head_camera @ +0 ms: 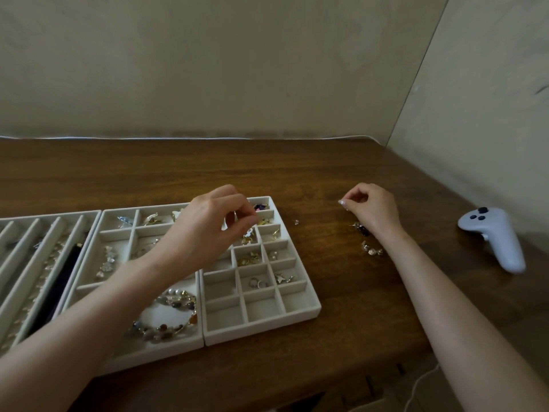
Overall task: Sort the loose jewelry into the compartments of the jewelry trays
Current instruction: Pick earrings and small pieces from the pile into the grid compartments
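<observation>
- The two bare forearms come in from the bottom corners, the left one crossing above the middle tray (118, 213).
- Left hand (205, 230) hovers over the far end of the small-compartment tray (300, 316). Its fingers (248, 214) are drawn narrow, with thumb and forefinger pinching a thin silver piece (235, 217).
- Right hand (372, 209) is over the worktop (335, 292), well apart from the trays. Its fingers (355, 199) are curled to a point. A pale glint shows at the tips, and I cannot tell whether it is a nail or a held piece.
- The loose jewelry (371, 249) lies on the wood just beside the right wrist, with a dark piece (364, 231) a little farther back. One small stud (296, 222) lies alone between that pile and the tray's right rim.
- Three pale trays sit edge to edge. The channel tray (29, 223) runs off the left border.
- A beaded strand (169, 322) fills the middle tray's near compartment. Rings (257, 283) and a purple stone (260, 207) sit in small cells.
- The small tray's near corner is close to the worktop's front edge.
- A broad band of wood runs behind the trays to the wall (237, 69).
- A white handheld controller (499, 239) rests near the right wall.
- A white cable (416, 388) hangs below the front edge.
</observation>
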Available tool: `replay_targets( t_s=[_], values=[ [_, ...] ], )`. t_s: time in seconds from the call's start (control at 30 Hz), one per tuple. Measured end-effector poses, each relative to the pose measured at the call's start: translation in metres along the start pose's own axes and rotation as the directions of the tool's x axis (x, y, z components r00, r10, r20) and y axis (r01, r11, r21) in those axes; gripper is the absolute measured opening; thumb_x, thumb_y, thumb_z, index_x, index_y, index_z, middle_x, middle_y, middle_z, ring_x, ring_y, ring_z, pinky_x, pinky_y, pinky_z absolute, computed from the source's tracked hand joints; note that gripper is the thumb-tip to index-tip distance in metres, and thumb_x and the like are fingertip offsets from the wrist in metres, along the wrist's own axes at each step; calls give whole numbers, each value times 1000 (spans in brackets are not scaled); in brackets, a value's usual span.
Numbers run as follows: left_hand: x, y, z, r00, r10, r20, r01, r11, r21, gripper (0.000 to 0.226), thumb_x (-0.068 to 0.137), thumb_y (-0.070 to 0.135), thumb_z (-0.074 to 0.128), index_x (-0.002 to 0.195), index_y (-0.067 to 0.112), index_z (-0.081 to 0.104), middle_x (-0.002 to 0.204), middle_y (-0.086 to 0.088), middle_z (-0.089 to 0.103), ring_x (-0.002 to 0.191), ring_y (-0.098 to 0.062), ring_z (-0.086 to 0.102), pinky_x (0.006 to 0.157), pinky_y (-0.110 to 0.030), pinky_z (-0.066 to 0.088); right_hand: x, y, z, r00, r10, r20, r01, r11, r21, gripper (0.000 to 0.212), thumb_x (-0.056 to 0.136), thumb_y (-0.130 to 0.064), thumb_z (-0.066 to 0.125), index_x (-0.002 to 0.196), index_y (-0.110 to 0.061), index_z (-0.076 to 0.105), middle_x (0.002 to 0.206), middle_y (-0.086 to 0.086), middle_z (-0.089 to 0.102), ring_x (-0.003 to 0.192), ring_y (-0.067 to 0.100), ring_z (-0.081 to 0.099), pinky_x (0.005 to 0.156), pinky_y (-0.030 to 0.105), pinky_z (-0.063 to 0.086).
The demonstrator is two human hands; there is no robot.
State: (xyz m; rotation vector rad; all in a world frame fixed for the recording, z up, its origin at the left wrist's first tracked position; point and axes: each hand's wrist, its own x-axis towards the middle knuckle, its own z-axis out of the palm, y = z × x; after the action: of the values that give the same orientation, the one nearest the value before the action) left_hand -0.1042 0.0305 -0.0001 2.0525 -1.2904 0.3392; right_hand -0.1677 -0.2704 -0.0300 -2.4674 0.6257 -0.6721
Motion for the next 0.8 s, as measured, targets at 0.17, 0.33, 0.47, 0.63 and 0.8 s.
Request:
replay_targets(
  t_s=[0.17, 0.33, 0.47, 0.63, 0.8],
  values=[
    [3, -4, -9, 964, -217, -153, 208, 975, -71, 8, 88, 17, 57, 95, 20, 60, 82, 15, 58, 74, 0, 55, 65, -6, 44, -32, -63, -1, 950, -212, 230, 119, 924, 362, 5, 83, -21, 67, 87, -19, 65, 90, -5, 63, 84, 7, 58, 70, 16, 42],
    [6, -16, -23, 851, -454, -266, 402, 887, -228, 9, 91, 15, 55, 99, 16, 60, 87, 0, 65, 78, -12, 61, 63, -14, 46, -61, -124, 18, 770, -476, 425, 333, 867, 370, 7, 82, -19, 70, 87, -17, 66, 89, -10, 58, 76, -6, 51, 68, 12, 44],
    [7, -22, -23, 817, -510, -269, 446, 855, -265, 9, 91, 15, 55, 97, 16, 62, 86, -1, 66, 71, -4, 59, 59, -12, 42, -71, -145, 37, 664, -577, 476, 461, 817, 347, 7, 82, -23, 71, 87, -18, 69, 90, -10, 58, 82, -1, 51, 74, 21, 46],
    [6, -19, -21, 827, -497, -260, 447, 864, -230, 7, 90, 16, 56, 92, 16, 63, 84, -1, 66, 74, -11, 59, 59, -13, 42, -60, -140, 26, 728, -526, 440, 418, 849, 322, 8, 83, -23, 69, 91, -23, 70, 91, -15, 56, 80, -5, 50, 70, 12, 41],
    [6, -13, -20, 856, -470, -217, 421, 876, -236, 8, 91, 15, 56, 92, 16, 63, 84, 0, 65, 79, -15, 61, 65, -15, 47, -21, -90, 3, 931, -264, 251, 264, 964, 36, 13, 85, -18, 66, 95, -25, 69, 99, -7, 59, 87, 3, 53, 78, 22, 45]
  ],
)
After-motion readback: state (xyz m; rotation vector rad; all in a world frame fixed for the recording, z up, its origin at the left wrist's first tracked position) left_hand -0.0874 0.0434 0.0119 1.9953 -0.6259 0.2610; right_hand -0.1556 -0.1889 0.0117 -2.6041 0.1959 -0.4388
